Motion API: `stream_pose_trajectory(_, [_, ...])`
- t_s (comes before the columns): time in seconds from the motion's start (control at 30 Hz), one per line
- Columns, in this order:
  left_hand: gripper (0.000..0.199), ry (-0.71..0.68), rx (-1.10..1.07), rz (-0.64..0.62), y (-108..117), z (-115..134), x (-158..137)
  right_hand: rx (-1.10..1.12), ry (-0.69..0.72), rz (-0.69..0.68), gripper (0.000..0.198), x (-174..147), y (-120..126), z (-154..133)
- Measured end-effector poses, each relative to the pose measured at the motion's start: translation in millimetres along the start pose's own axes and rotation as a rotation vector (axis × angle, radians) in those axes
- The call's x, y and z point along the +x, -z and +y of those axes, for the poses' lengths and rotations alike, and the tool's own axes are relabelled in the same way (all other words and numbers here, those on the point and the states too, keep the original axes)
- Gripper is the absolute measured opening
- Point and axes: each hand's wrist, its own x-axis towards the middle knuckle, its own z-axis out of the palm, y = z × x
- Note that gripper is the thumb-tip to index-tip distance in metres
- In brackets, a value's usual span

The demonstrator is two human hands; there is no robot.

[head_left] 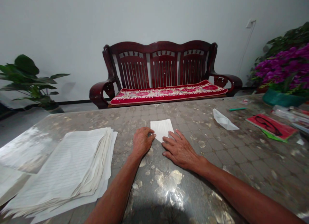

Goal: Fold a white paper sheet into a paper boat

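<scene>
A small piece of white lined paper (pixel 161 127) lies on the table before me, and its lower edge slants as if folded. At its left edge, my left hand (pixel 143 141) pinches the paper between thumb and forefinger. My right hand (pixel 180 150) rests on the lower right part with its fingers spread, covering that corner. Off to the right sits a folded white paper boat (pixel 224 120), apart from both hands.
A thick stack of lined paper (pixel 70 162) lies at the left. On the right are a green pen (pixel 237 109), a red booklet (pixel 286 125) with glasses (pixel 267 124) on it, and purple flowers (pixel 282 67) in a green pot (pixel 282 98). A wooden bench (pixel 164 67) stands beyond the patterned table (pixel 193 182).
</scene>
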Motion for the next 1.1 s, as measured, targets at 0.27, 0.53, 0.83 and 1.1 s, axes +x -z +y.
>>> stream_pose_trajectory(0.27, [0.017,-0.015,0.012,0.002,-3,-3,5,0.058,-0.036,0.033,0.03,17,-18,17])
stream_pose_trajectory(0.53, [0.019,0.034,0.073,0.043,-5,-7,24,-0.029,-0.027,0.01,0.03,47,-20,35])
stream_pose_trajectory(0.83, [0.019,0.055,0.062,0.047,-6,-8,23,-0.044,-0.043,-0.063,0.035,49,-15,31])
stream_pose_trajectory(1.1, [0.018,0.057,0.049,0.043,-5,-6,23,0.038,-0.053,-0.065,0.038,13,-5,44])
